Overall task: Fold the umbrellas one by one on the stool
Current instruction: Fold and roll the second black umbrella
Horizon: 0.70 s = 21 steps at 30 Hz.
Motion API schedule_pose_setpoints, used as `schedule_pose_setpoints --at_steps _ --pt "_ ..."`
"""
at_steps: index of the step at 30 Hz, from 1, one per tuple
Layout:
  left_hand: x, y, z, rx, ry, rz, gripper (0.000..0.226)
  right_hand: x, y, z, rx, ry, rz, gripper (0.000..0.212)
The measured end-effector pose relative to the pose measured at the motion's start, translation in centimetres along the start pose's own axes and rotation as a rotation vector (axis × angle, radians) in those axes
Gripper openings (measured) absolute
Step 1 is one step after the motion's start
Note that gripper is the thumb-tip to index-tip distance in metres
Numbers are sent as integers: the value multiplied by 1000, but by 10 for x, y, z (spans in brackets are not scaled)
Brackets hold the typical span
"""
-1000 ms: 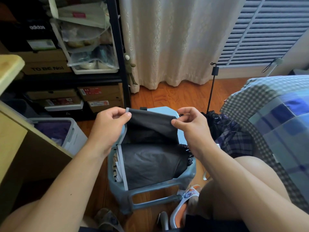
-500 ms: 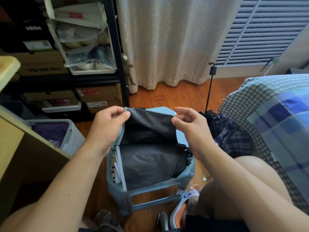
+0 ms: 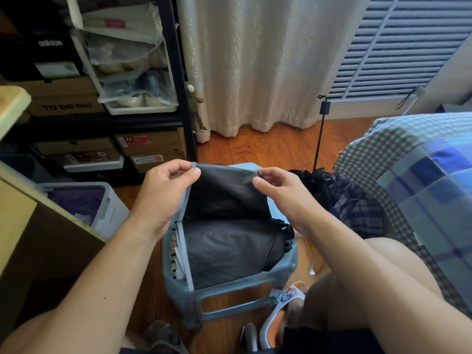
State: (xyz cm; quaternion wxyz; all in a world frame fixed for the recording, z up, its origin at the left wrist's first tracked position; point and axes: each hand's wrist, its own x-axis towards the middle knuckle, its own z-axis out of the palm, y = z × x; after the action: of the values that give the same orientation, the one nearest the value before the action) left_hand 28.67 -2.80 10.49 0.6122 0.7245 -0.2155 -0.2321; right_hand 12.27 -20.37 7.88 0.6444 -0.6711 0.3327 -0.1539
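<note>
"adidas" on black box (image 3: 48, 47); "TO BE No!" on cardboard box (image 3: 66, 106).

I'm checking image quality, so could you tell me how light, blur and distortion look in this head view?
Head view: daylight through the curtain leaves the shelves dim; wide-angle bending at the edges; both hands and the black umbrella on the stool fairly sharp.

I see my left hand (image 3: 163, 195) and right hand (image 3: 281, 195) each pinching a top corner of a dark grey fabric umbrella with pale blue edging (image 3: 227, 233), lifting one panel upright while the rest lies bundled on a light blue plastic stool (image 3: 229, 290). A dark plaid umbrella (image 3: 352, 200) lies right of the stool, against the checked blue bedding (image 3: 421, 180).
</note>
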Motion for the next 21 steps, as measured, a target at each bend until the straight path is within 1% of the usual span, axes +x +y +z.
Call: schedule_pose_setpoints --at_steps 2,3,5,6,8,10,14,15,17,19,21 --pt "-1 0 0 -17 -2 1 11 4 -2 0 40 13 -22 7" --pt "-1 1 0 -17 7 6 12 9 0 -1 53 18 -27 7" --pt "1 -1 0 42 85 27 17 20 4 -1 39 32 -6 12" --pt "2 -2 -1 102 135 40 20 28 6 0 -15 58 19 13" --pt "2 -4 -2 225 181 61 24 45 13 2 -233 138 70 16" --pt "-2 -8 -4 310 139 81 20 60 17 3 -427 168 104 17" --pt "-12 -16 -10 546 -20 15 14 74 10 5 -508 99 188 13" --pt "-15 -18 -11 583 -60 -5 14 73 6 6 -491 96 190 13" --pt "-19 -21 -11 635 -121 -28 18 68 1 3 -335 110 202 12" --pt "-20 -23 -11 644 -113 -54 30 62 -2 0 -163 98 229 12" --pt "-19 -23 -14 627 -67 -78 41 56 -2 -4 -104 71 191 12"
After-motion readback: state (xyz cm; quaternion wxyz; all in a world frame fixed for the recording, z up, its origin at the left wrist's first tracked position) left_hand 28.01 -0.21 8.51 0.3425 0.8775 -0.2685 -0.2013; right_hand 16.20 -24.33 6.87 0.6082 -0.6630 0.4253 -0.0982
